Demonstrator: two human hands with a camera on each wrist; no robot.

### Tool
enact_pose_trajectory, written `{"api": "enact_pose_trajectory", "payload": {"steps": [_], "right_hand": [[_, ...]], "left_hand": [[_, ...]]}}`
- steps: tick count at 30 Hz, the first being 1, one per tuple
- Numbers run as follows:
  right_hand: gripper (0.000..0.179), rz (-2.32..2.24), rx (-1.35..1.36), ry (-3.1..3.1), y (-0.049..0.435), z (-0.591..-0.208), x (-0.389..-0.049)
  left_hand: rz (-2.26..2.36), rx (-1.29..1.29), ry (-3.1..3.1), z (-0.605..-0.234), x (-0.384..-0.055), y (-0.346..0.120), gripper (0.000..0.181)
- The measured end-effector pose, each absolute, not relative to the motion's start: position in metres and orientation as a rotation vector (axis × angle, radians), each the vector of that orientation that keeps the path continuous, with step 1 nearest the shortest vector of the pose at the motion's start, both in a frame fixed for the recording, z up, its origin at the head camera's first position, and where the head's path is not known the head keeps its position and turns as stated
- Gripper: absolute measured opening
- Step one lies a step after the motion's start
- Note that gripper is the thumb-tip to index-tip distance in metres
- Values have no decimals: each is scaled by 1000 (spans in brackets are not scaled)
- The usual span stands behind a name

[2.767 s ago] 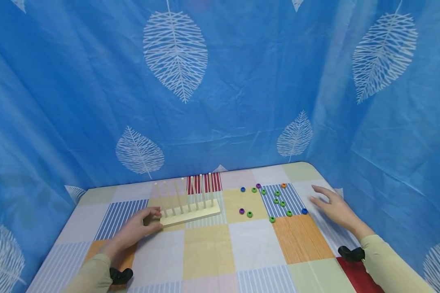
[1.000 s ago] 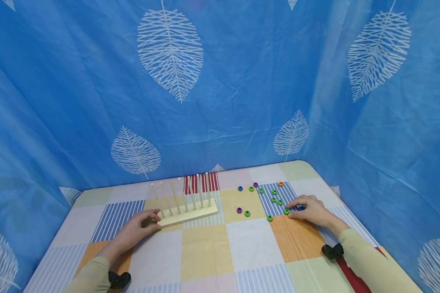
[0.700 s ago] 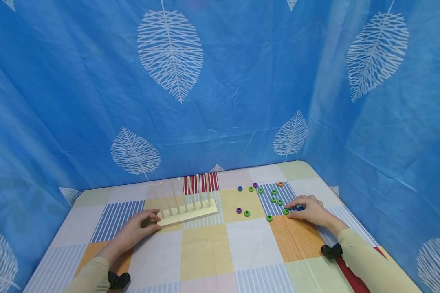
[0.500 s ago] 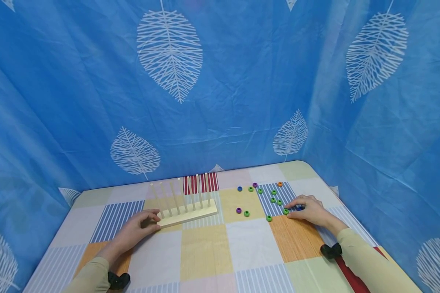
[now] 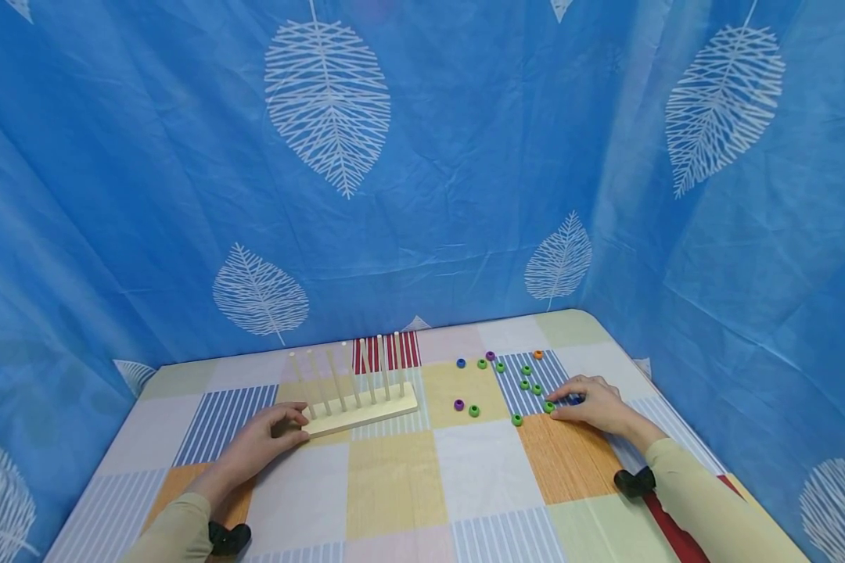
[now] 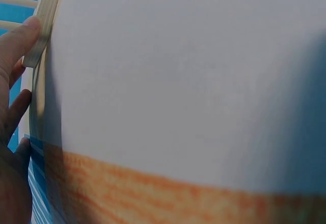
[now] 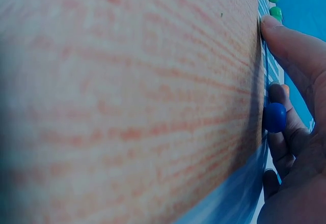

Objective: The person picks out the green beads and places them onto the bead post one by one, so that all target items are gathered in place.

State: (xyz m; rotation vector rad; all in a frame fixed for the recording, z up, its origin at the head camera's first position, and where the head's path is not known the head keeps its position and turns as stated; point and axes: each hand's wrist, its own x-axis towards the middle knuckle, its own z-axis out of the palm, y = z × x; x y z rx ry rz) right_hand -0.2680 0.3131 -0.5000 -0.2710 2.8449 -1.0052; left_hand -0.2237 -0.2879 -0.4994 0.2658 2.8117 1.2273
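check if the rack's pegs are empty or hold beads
Empty: the pegs show bare down to the base, and beads lie apart on the cloth.

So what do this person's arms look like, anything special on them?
The left sleeve and right sleeve are long, plain and pale yellowish-green. By the left cuff sits a small, rounded black piece; its twin is by the right. The fingers wear no gloves. No cables show.

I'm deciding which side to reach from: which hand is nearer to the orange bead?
The right hand: the orange bead lies just beyond it, slightly left. The left hand is much farther left, at the wooden peg rack's left end.
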Motion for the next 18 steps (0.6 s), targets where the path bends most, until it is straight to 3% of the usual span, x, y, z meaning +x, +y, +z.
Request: {"api": "enact_pose_trajectory", "payload": {"steps": [18], "right_hand": [[29, -1009, -248, 2850, 314, -507, -271]], "left_hand": [[1203, 238, 2823, -504, -226, -289, 22]]}}
